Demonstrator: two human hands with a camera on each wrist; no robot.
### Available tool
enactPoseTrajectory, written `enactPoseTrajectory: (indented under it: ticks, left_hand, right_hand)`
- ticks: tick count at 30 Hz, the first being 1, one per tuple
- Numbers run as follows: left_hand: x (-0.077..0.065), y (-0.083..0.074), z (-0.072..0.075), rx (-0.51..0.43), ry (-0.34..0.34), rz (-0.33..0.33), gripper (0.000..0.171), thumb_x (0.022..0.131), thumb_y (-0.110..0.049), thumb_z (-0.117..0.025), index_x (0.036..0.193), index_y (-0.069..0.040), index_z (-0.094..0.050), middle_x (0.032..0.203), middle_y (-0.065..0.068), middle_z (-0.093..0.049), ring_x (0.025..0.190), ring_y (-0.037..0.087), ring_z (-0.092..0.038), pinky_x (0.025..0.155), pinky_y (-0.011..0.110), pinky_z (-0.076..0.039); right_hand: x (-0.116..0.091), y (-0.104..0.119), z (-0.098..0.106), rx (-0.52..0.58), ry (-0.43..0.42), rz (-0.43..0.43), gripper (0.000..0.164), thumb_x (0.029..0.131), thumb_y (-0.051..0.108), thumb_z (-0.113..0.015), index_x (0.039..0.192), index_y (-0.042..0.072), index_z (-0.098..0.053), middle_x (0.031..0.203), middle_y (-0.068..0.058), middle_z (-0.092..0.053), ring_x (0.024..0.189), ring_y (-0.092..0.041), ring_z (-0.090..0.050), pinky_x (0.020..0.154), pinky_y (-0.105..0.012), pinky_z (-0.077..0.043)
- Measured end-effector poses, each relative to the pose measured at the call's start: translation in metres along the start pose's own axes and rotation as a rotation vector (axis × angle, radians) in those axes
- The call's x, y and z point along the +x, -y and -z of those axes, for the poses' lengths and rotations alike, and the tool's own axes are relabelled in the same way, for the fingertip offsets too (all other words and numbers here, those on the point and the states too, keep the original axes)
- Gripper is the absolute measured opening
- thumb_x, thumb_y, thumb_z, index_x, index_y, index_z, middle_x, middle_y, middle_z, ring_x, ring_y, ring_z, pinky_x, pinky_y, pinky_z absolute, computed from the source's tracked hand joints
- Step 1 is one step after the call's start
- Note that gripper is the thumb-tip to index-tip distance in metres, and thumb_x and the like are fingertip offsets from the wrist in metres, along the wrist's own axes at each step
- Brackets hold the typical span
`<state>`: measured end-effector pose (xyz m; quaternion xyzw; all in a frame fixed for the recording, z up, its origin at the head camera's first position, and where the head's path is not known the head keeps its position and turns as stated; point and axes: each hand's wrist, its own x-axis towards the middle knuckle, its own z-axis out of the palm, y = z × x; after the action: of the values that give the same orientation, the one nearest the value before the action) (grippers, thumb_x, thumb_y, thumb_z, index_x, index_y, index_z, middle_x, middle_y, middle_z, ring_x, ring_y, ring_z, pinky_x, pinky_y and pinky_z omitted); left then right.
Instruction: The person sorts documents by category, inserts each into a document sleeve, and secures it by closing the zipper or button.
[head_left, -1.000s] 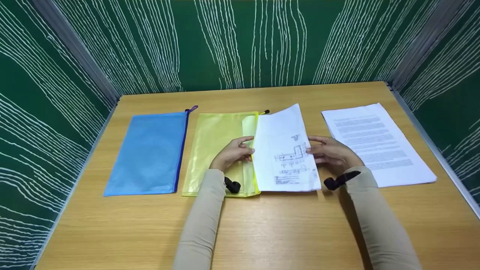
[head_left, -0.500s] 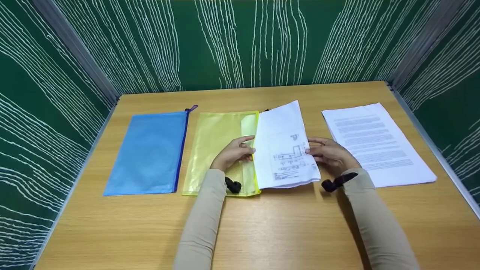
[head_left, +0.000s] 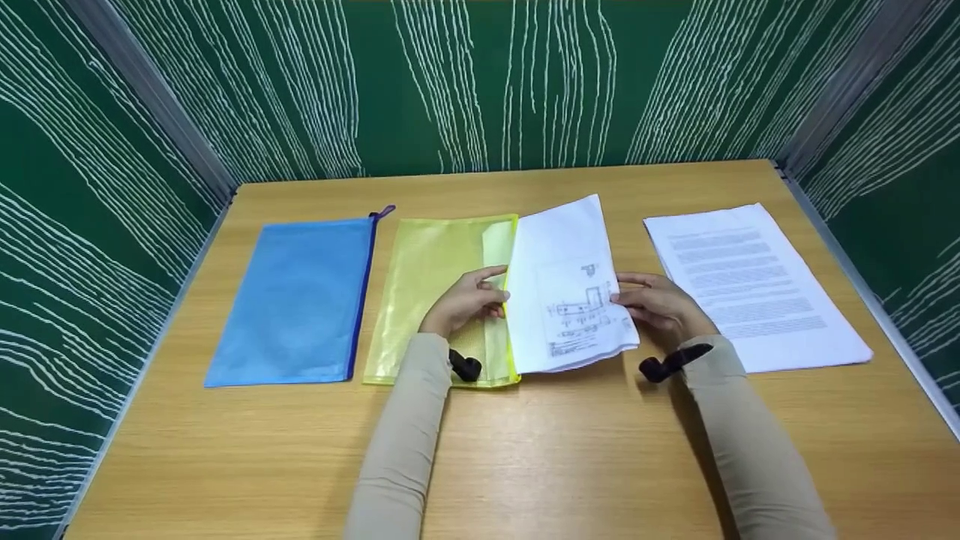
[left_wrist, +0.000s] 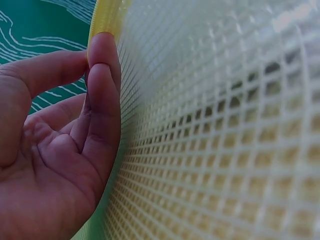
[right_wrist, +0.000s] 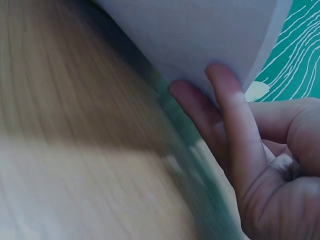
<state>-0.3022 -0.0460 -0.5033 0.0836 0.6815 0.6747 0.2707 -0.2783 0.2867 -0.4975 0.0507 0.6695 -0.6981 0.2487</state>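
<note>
A yellow mesh zip pouch [head_left: 442, 292] lies mid-table with its zip side facing right. My left hand [head_left: 466, 301] pinches that zip edge between thumb and fingers; the left wrist view shows the yellow edge [left_wrist: 106, 17] at the fingertips beside the mesh. Folded white papers [head_left: 562, 292], printed with a line drawing, stick out to the right from the pouch's opening. My right hand [head_left: 664, 304] pinches their right edge, thumb on top and fingers underneath. In the right wrist view the fingertips [right_wrist: 224, 75] press the underside of the papers, which are raised off the table.
A blue zip pouch [head_left: 300, 300] with a purple zip lies at the left. On the right, a stack of printed sheets [head_left: 750, 292] lies flat, partly behind my right hand. Green walls with white lines [head_left: 495, 90] border the wooden table [head_left: 570, 465].
The near edge of the papers has lifted and moved slightly away from me. My right hand has shifted a little leftward with them. My left hand keeps its hold on the pouch edge.
</note>
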Motion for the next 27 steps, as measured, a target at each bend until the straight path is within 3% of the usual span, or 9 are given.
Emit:
enactPoseTrajectory:
  ticks: [5,15,20,27]
  left_hand:
    - [0.000,-0.001,-0.001,-0.012,-0.005,-0.001,0.065,0.091,-0.002,-0.061,0.150,-0.009,-0.033,0.064,-0.001,-0.051,0.059,0.012,-0.062,0.059,0.023,-0.052]
    - [-0.003,-0.003,0.001,0.003,0.006,-0.007,0.064,0.092,-0.002,-0.059,0.150,-0.009,-0.034,0.064,-0.001,-0.051,0.055,0.011,-0.060,0.057,0.023,-0.052]
    - [-0.005,-0.003,0.002,0.025,0.009,-0.011,0.063,0.092,-0.004,-0.059,0.149,-0.009,-0.035,0.068,0.001,-0.056,0.055,0.011,-0.059,0.057,0.024,-0.051]
    - [-0.005,-0.004,0.001,0.000,0.007,-0.007,0.064,0.091,-0.001,-0.061,0.149,-0.007,-0.035,0.072,0.003,-0.056,0.058,0.012,-0.061,0.057,0.022,-0.051]
  right_hand:
    - [0.001,-0.002,-0.004,-0.002,-0.032,-0.011,0.073,0.090,-0.001,-0.063,0.150,-0.005,-0.022,0.087,0.006,-0.071,0.078,-0.007,-0.070,0.071,-0.016,-0.055]
    - [-0.003,0.000,0.002,-0.087,-0.020,-0.034,0.072,0.092,0.004,-0.061,0.151,-0.002,-0.020,0.091,0.010,-0.070,0.080,-0.004,-0.068,0.069,-0.014,-0.054]
    - [-0.005,0.000,0.007,-0.065,-0.032,-0.054,0.073,0.092,0.004,-0.062,0.151,-0.002,-0.020,0.090,0.011,-0.071,0.078,-0.003,-0.067,0.066,-0.012,-0.052]
    - [-0.006,-0.003,0.009,-0.014,0.000,-0.007,0.069,0.095,0.001,-0.056,0.151,-0.006,-0.017,0.091,0.009,-0.071,0.067,-0.001,-0.065,0.058,-0.011,-0.050]
